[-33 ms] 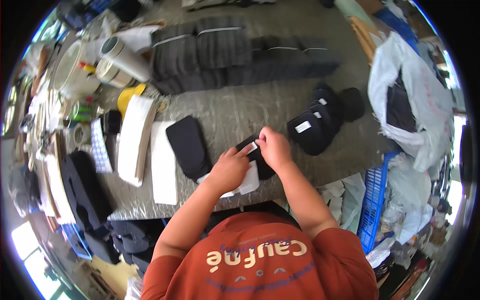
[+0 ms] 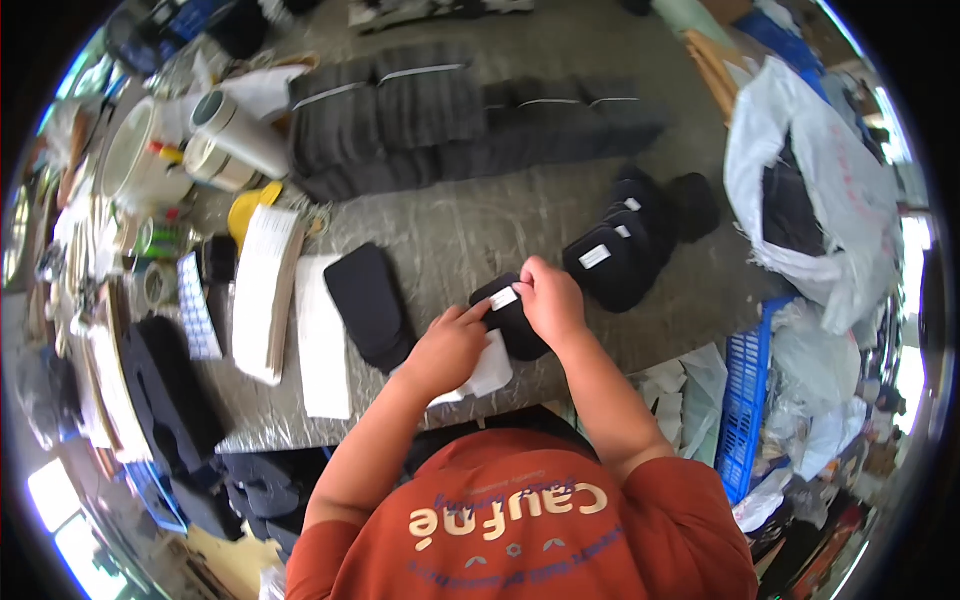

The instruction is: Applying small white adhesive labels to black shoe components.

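In front of me lies a black rounded pad [image 2: 525,335] with a small white label [image 2: 503,298] near its far end. My right hand [image 2: 552,305] is closed, thumb and finger pinched at the label's right end. The index finger of my left hand [image 2: 445,350] stretches to the label's left end; its other fingers are partly bent. White slips of paper [image 2: 490,368] lie beside and partly under my left hand. To the left rests a black pad stack [image 2: 368,305]. Several labelled black pads [image 2: 605,270] overlap in a row on the right.
Strapped stacks of dark pieces [image 2: 400,120] run along the back of the table. White paper strips [image 2: 323,350], a thick paper stack [image 2: 265,300] and a grey-white flask [image 2: 240,135] are at left. A white plastic sack [image 2: 820,200] and a blue crate [image 2: 743,400] stand at right.
My left fingers have drawn back slightly to the left, so more of the white label and black pad shows. My right hand stays at the label's right end. The whole view has shifted slightly.
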`<state>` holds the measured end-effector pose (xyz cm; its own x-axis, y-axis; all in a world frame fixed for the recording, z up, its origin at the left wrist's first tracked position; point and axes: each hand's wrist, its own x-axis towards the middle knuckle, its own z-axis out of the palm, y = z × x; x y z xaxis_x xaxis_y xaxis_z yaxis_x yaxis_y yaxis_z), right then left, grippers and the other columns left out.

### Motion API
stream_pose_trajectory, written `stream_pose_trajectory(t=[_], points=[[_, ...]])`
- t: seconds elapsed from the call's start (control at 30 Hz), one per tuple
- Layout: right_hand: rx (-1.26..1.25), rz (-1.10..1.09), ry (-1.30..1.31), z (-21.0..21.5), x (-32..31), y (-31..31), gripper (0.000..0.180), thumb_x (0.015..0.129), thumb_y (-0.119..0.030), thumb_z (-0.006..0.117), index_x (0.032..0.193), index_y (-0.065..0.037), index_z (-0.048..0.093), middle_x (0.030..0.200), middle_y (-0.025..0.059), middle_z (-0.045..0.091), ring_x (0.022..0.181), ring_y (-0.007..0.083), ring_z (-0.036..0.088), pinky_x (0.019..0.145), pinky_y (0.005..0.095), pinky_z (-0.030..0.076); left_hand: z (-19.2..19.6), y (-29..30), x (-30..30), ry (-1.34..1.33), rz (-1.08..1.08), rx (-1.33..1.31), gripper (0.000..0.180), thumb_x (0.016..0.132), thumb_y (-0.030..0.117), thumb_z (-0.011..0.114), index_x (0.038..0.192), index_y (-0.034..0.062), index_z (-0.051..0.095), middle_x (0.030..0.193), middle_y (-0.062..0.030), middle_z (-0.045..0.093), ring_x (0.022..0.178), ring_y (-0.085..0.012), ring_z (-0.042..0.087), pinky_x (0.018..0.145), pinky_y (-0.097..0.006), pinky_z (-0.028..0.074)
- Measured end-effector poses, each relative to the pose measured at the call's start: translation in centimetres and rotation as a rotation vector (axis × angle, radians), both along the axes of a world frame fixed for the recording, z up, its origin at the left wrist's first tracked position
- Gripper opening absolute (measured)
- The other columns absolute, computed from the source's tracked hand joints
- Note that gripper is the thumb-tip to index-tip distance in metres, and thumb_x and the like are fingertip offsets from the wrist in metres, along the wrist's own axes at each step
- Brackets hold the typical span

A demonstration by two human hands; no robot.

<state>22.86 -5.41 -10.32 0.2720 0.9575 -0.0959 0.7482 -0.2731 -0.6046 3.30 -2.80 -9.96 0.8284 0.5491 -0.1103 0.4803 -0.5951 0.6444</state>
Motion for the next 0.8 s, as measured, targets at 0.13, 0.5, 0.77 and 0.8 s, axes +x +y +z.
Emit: stream_pose_trajectory(t=[0.13,0.5,0.77,0.8], points=[[0.383,-0.156,-0.297,5.0,7.0,-1.9,0.03,0.068,-0.007,0.074,0.091,-0.007,0.056,0.09,0.0126,0.059,0.089,0.0352,0.054,0.078,0.0452,0.042,0.1,-0.7,-2.2,-0.101,0.219,-0.037,0.015,0.086,0.012,0.058,0.087,-0.0031,0.062,0.112,-0.0176,0.064,0.096,-0.0363,0.057,0.087,-0.041,0.046],[0.124,-0.816,-0.339,-1.1,30.5,-0.2,0.057,0.077,-0.027,0.075,0.123,-0.006,0.05,0.122,0.0195,0.055,0.119,0.0387,0.048,0.1,0.0448,0.039,-2.3,0.7,-0.6,-0.037,0.461,0.091,0.035,0.087,0.013,0.059,0.115,-0.0058,0.051,0.12,-0.0263,0.053,0.111,-0.0424,0.05,0.096,-0.044,0.041],[0.194,-0.751,-0.256,-2.0,30.1,-1.4,0.05,0.07,-0.019,0.079,0.111,-0.004,0.055,0.109,0.0188,0.062,0.106,0.039,0.057,0.09,0.0459,0.044,-1.5,-1.7,-2.8,0.005,0.475,0.228,0.043,0.08,0.006,0.064,0.118,-0.0044,0.048,0.125,-0.0238,0.05,0.115,-0.0413,0.047,0.098,-0.047,0.039],[0.327,-0.651,-0.226,-0.3,28.6,-1.1,0.039,0.071,-0.011,0.077,0.102,-0.003,0.054,0.104,0.0198,0.061,0.101,0.0406,0.057,0.083,0.0453,0.046,-0.2,-1.4,-2.4,0.0,0.472,0.244,0.043,0.08,0.006,0.064,0.118,-0.0044,0.048,0.125,-0.0238,0.05,0.115,-0.0413,0.047,0.098,-0.047,0.039]])
